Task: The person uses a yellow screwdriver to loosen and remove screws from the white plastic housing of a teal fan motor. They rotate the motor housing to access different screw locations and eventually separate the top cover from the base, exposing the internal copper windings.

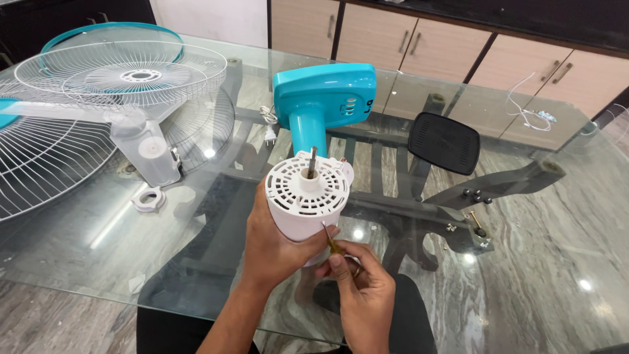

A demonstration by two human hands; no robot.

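Left hand [278, 246] wrapped its fingers round the white motor housing [306, 196], holding it upright over the near edge of the glass surface [98, 255], shaft end up. Right hand [363, 292] sat just beside it, fingers pressed together in a pinch on a small screwdriver [329, 239], whose thin tip touched the lower right rim of the housing's vented face.

Largest first: the glass surface carried two white wire fan guards [98, 98] at the far left, one lying over the other, with a teal rim behind them. Right of those, at the far middle, stood the teal fan body [324, 98] with its neck reaching down toward the held housing (whether the two were joined could not be told). A black mesh panel [444, 142] lay to the right, and a white plastic ring nut [149, 198] lay on the left, near the guards. A white cord [524, 108] lay far right.

Judged from the tool's placing, the step in hand was working a fastener at the housing's edge. The next move would seem to call for keeping the housing steady in the left hand and the tip seated squarely, since a slip could score the plastic.
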